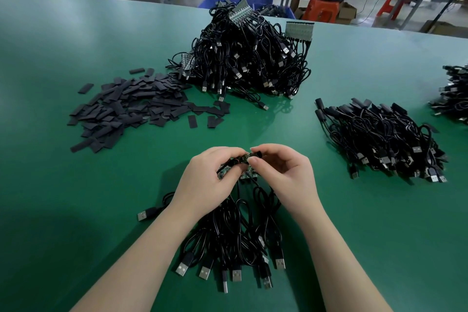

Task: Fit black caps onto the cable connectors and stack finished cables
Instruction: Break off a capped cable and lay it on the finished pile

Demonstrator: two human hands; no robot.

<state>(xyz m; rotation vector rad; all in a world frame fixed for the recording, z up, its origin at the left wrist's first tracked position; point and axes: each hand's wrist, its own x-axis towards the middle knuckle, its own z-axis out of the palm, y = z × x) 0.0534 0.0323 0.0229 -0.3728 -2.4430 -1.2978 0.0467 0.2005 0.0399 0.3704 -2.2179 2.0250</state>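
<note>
My left hand (206, 180) grips a bunch of small green circuit-board connectors (224, 171) whose black cables (235, 233) trail toward me, ending in several USB plugs. My right hand (281, 172) pinches one board end with a black cap (253, 154) at its tip, held between thumb and forefinger just above the left hand's fingers. A loose heap of flat black caps (126, 109) lies to the far left. A stack of capped cables (379, 139) lies to the right.
A tall pile of uncapped black cables (243, 58) with panels of green boards stands at the middle back of the green table (63, 197). Another cable pile (453, 94) sits at the right edge. Beyond the table are blue crates and a seated person.
</note>
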